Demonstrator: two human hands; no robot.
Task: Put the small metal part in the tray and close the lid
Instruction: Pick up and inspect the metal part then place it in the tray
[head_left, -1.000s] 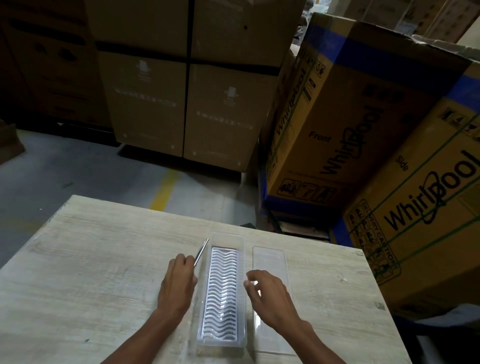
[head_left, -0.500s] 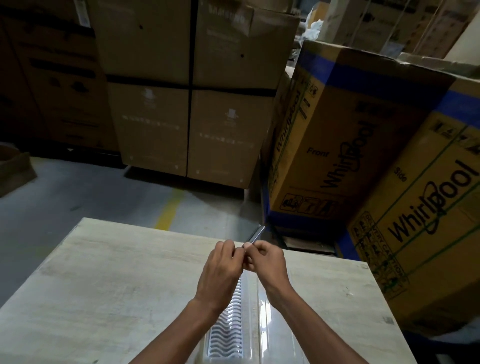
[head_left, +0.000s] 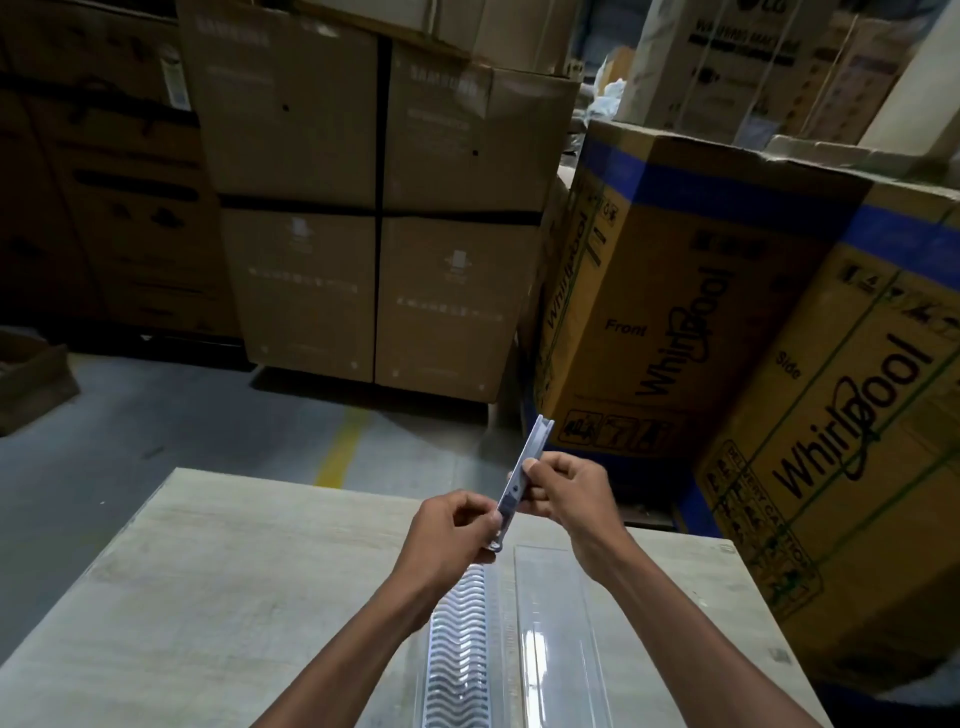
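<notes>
A thin flat metal part (head_left: 524, 467) is held up in the air above the far end of the tray, tilted with its top end pointing away to the right. My left hand (head_left: 452, 530) pinches its lower end and my right hand (head_left: 563, 491) pinches its middle. Below my wrists lies the clear plastic tray (head_left: 460, 644) with a white wavy-ribbed insert. The clear lid (head_left: 556, 639) lies flat on the table just right of the tray.
A pale wooden table (head_left: 208, 597) holds the tray and lid. Large Whirlpool cartons (head_left: 727, 332) crowd the table's right side and far right corner. Brown cartons (head_left: 379, 208) stand across a grey floor with a yellow line.
My left hand lifted the metal part off the table beside the tray. My right hand left the lid and joined it, and both raised the part higher; the camera tilted up.
</notes>
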